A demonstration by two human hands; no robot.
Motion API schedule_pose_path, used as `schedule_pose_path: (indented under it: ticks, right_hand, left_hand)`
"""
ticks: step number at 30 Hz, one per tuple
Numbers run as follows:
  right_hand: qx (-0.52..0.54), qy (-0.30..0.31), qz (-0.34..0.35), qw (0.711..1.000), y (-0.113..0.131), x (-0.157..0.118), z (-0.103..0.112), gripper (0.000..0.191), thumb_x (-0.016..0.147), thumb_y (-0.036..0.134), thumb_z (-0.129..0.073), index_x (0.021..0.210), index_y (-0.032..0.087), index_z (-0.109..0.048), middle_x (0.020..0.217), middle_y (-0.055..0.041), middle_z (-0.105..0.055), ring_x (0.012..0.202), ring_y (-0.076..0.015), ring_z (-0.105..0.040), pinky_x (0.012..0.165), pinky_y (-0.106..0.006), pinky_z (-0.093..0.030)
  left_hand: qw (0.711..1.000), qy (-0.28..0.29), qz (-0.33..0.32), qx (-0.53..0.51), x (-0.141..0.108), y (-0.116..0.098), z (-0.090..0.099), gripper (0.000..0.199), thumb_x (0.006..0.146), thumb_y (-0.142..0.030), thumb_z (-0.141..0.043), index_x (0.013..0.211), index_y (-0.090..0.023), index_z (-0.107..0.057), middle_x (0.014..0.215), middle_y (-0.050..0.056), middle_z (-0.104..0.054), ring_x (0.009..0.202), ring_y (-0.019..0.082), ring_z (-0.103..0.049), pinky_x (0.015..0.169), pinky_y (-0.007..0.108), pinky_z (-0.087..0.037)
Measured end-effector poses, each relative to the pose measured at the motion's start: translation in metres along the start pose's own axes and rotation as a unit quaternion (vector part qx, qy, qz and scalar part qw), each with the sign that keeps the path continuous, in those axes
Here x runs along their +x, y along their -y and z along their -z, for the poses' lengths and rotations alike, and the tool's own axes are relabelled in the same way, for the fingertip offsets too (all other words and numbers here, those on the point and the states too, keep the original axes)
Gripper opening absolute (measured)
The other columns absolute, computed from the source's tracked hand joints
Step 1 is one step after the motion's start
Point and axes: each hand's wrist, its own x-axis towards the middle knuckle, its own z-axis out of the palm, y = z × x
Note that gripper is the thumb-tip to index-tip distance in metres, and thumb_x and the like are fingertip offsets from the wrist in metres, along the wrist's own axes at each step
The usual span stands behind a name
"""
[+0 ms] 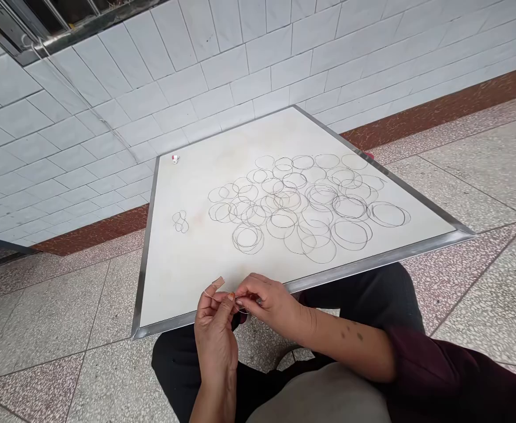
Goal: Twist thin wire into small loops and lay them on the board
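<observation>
By the left hand and the right hand, a thin, pale, curvy wire is pinched at the counter's near edge. Beyond, many thin, dark rings are spread, some overlapping.

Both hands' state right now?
Left hand: closed, thumb and finger pinching thin wire.
Right hand: closed, fingertips pinching at the wire too.

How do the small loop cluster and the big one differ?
Loop size: the small cluster has tiny loops; the big cluster has much wider ones.
Extent: the small cluster is compact; the big cluster sprawls.
Shared: both are thin, overlapping loops lying on the white tabletop.
</observation>
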Motion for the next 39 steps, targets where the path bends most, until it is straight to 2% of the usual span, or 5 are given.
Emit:
schedule_pose_path:
  ticks: [11,22,29,35,39]
  right_hand:
    - [-0.064,0.000,0.106,0.992,-0.005,0.000,0.005,0.017,0.096,0.016,-0.049,0.094,0.022,-0.066,0.087,-0.0035,-0.060,0.083,-0.0161,-0.058,0.071,-0.027,-0.050]
    - [-0.141,0.001,0.136,0.981,-0.009,-0.002,0.007,0.023,0.098,0.018,-0.044,0.093,0.021,-0.067,0.088,-0.0047,-0.059,0.080,-0.0155,-0.056,0.067,-0.026,-0.047]
    - [-0.141,-0.008,0.191,0.971,-0.012,-0.001,0.007,0.025,0.100,0.020,-0.043,0.109,0.024,-0.066,0.090,-0.0050,-0.061,0.083,-0.0171,-0.056,0.070,-0.028,-0.048]
    - [-0.153,0.014,0.202,0.967,-0.016,-0.002,0.008,0.026,0.098,0.016,-0.045,0.109,0.023,-0.066,0.092,-0.0059,-0.063,0.084,-0.0190,-0.055,0.073,-0.031,-0.049]
    - [-0.160,0.018,0.219,0.962,-0.016,-0.002,0.008,0.026,0.097,0.013,-0.044,0.108,0.022,-0.066,0.088,-0.0046,-0.063,0.080,-0.0174,-0.054,0.070,-0.028,-0.050]
  left_hand:
    - [1.000,-0.003,0.001,-0.003,0.004,0.005,0.005,0.041,0.061,-0.023,-0.088,0.098,-0.018,-0.071,0.073,-0.002,-0.066,0.062,0.009,-0.061,0.062,0.022,-0.051]
    - [1.000,-0.011,0.015,0.001,0.003,0.002,0.005,0.041,0.058,-0.024,-0.089,0.095,-0.017,-0.072,0.073,-0.001,-0.067,0.066,0.010,-0.064,0.065,0.023,-0.055]
    - [0.999,0.000,0.029,0.015,0.006,-0.001,0.007,0.042,0.058,-0.023,-0.089,0.096,-0.017,-0.072,0.070,-0.002,-0.066,0.064,0.009,-0.064,0.065,0.022,-0.055]
    - [0.999,-0.008,0.028,0.036,0.007,-0.002,0.007,0.041,0.057,-0.023,-0.088,0.094,-0.016,-0.072,0.070,-0.002,-0.066,0.062,0.010,-0.064,0.066,0.025,-0.055]
    - [0.998,0.002,0.012,0.059,0.009,0.002,0.010,0.039,0.061,-0.024,-0.086,0.097,-0.016,-0.072,0.070,-0.003,-0.065,0.063,0.010,-0.063,0.067,0.025,-0.055]
